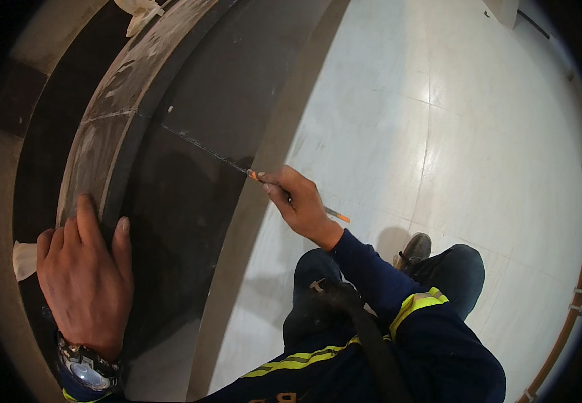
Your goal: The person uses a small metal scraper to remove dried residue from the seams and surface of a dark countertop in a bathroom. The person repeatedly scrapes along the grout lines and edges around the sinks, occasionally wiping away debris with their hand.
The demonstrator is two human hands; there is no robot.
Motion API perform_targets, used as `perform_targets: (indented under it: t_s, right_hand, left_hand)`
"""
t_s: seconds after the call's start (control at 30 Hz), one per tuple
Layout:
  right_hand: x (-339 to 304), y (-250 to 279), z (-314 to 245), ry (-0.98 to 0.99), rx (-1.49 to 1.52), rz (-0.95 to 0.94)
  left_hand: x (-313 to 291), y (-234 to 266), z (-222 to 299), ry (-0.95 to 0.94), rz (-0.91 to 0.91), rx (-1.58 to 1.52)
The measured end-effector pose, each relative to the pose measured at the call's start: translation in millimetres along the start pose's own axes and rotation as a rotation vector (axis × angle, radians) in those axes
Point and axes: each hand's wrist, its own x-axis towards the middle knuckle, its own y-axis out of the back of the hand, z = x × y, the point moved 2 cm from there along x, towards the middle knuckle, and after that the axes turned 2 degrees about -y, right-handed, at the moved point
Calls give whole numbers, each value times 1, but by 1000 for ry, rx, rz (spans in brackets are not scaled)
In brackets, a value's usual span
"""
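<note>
In the right hand's pinch: one slim tool (337,214), orange at both visible ends; its front end pokes out just past the thumb and fingertips, its rear end beyond the other side of the hand.
Right hand (303,205): fingers bent, gripping the tool above the border of the dark slab (190,87).
Pale line: one (203,148), crossing the slab, the tool's front end at its near end.
Left hand (86,282): flattened, palm down, fingers stretched onto the curved raised edge (93,158), well apart from the tool.
Wristwatch: one (88,371), on the left wrist.
White crumpled pieces: two, one (25,260) beside the left hand, one (138,12) farther off.
Shoe: one visible (416,250), on the pale floor (371,121).
</note>
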Motion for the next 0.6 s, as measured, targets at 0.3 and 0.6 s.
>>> perform_targets:
  t_s: [0.3, 0.6]
  right_hand:
    - [6, -3, -15, -1, -13, -17]
    - [32, -7, -44, 17, 15, -4]
  left_hand:
    - [-2, 0, -1, 7, -14, -12]
    - [-1, 0, -2, -6, -13, -21]
